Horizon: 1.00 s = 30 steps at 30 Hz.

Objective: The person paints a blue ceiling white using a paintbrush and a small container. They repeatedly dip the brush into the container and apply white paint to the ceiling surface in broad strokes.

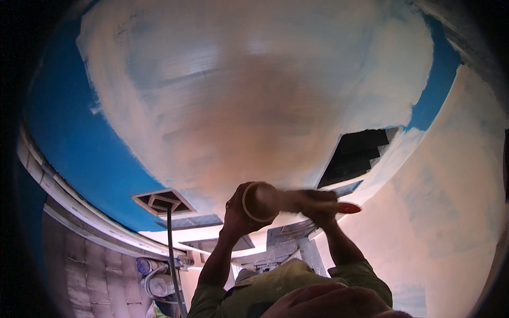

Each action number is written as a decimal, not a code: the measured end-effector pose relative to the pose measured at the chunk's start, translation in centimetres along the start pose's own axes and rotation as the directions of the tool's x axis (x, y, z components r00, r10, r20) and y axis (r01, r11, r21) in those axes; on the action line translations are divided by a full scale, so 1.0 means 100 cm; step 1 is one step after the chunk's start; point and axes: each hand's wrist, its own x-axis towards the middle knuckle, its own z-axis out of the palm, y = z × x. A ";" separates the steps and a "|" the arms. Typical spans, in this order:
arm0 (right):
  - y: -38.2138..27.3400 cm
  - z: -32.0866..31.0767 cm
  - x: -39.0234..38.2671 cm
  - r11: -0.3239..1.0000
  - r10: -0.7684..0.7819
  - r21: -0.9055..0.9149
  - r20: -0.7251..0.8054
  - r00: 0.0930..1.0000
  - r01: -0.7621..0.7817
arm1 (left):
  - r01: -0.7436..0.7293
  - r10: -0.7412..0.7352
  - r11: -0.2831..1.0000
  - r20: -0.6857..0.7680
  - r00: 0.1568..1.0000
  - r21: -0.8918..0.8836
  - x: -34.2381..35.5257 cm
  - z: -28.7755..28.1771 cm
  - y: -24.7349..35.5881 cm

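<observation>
My left hand (235, 214) is wrapped round a small round cup (245, 203) with a pale rim, held in front of my chest. A paintbrush (350, 208) with a red handle end is in my right hand (321, 205), fingers closed round it. The brush lies nearly level, its head pointing left to the cup's mouth. Motion smears the brush head, so I cannot tell whether the bristles touch the cup's inside. Beyond my hands spreads a wall (238, 106) with streaky pale paint over blue.
A dark rectangular opening (355, 156) sits in the wall to the right. On the left is a smaller framed opening (164, 202), with a grey hose (171, 254) running down from it. A bucket (146, 266) stands at lower left. Another pale wall (424, 212) rises at right.
</observation>
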 end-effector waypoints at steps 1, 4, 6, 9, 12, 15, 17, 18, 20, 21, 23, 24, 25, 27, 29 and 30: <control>0.000 -0.005 -0.001 0.993 -0.066 -0.080 0.179 0.982 0.082 | 0.018 -0.018 1.000 0.000 1.000 -0.022 0.003 0.002 0.001; 0.029 -0.007 -0.005 0.998 -0.053 -0.029 -0.266 0.963 0.046 | -0.015 0.014 0.996 -0.013 1.000 -0.090 0.003 -0.001 0.006; 0.030 -0.013 0.002 0.900 0.297 0.431 -0.481 0.825 -0.072 | -0.006 -0.004 0.986 -0.059 0.998 -0.166 0.002 -0.007 0.004; 0.007 -0.023 0.035 0.764 0.383 0.645 -0.483 0.787 0.025 | -0.010 -0.017 0.954 -0.087 0.996 -0.299 -0.007 -0.024 -0.020; 0.011 -0.043 0.047 0.767 0.331 0.636 -0.503 0.798 0.083 | 0.203 -0.338 0.871 -0.244 0.909 -0.447 -0.033 -0.053 -0.091; 0.008 -0.061 0.074 0.807 0.218 0.566 -0.553 0.804 0.171 | 0.045 0.060 0.983 -0.545 0.836 0.177 -0.043 -0.118 -0.129; 0.008 -0.082 0.087 0.837 0.210 0.513 -0.624 0.753 0.191 | -0.009 0.197 0.954 -0.606 0.771 0.299 -0.036 -0.174 -0.144; 0.012 -0.095 0.094 0.943 0.067 0.280 -0.685 0.726 0.178 | -0.020 0.216 0.954 -0.639 0.739 0.299 -0.034 -0.202 -0.152; 0.019 -0.119 0.112 0.985 -0.154 -0.057 -0.701 0.696 0.161 | -0.040 0.131 0.988 -0.667 0.733 0.150 -0.022 -0.244 -0.141; 0.018 -0.133 0.121 0.974 -0.224 -0.150 -0.691 0.688 0.168 | -0.043 0.026 0.999 -0.653 0.757 -0.010 -0.010 -0.256 -0.123; 0.011 -0.139 0.140 0.961 -0.250 -0.079 -0.661 0.707 0.266 | -0.008 0.042 0.999 -0.710 0.703 0.050 -0.011 -0.294 -0.136; -0.001 -0.139 0.151 0.936 -0.217 0.076 -0.646 0.732 0.345 | 0.009 0.011 1.000 -0.703 0.711 0.024 -0.008 -0.305 -0.135; -0.010 -0.140 0.161 0.883 -0.189 0.229 -0.627 0.756 0.410 | 0.026 -0.020 1.000 -0.695 0.718 -0.002 -0.007 -0.315 -0.134; -0.016 -0.144 0.178 0.916 -0.269 0.094 -0.579 0.770 0.391 | 0.035 -0.010 0.999 -0.670 0.742 0.024 0.001 -0.320 -0.134; -0.018 -0.144 0.191 0.919 -0.298 0.065 -0.534 0.791 0.390 | 0.025 -0.030 1.000 -0.659 0.751 -0.017 0.001 -0.332 -0.146; -0.022 -0.142 0.198 0.911 -0.295 0.100 -0.516 0.804 0.399 | 0.010 -0.057 0.997 -0.661 0.748 -0.075 -0.004 -0.345 -0.169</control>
